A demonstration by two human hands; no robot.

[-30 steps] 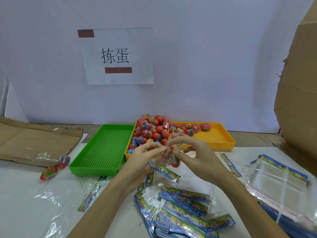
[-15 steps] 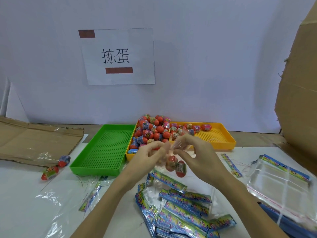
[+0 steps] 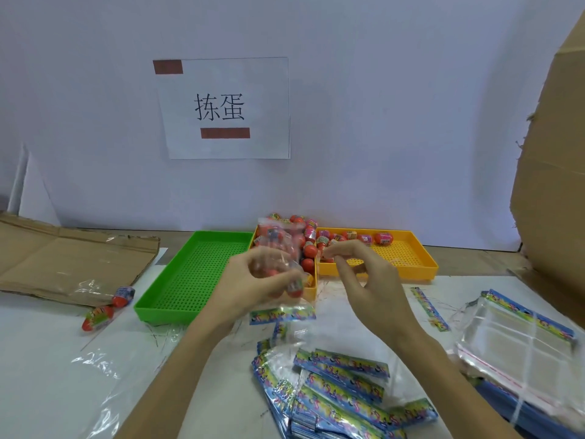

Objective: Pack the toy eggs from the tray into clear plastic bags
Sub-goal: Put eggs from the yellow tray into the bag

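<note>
Sitting behind the hands, the yellow tray (image 3: 408, 266) keeps most eggs (image 3: 308, 248), while the left hand (image 3: 250, 285) now alone grips the bag (image 3: 280, 267) with eggs inside, the right hand (image 3: 367, 280) having released it, loosely curled and empty, so sealing seems done.

My left hand (image 3: 253, 280) and its clear bag (image 3: 280, 248) motion-blurred, egg count inside unclear to me, cardboard box (image 3: 550, 153) cut off at right edge, bag stack (image 3: 519, 353) cropped too
</note>
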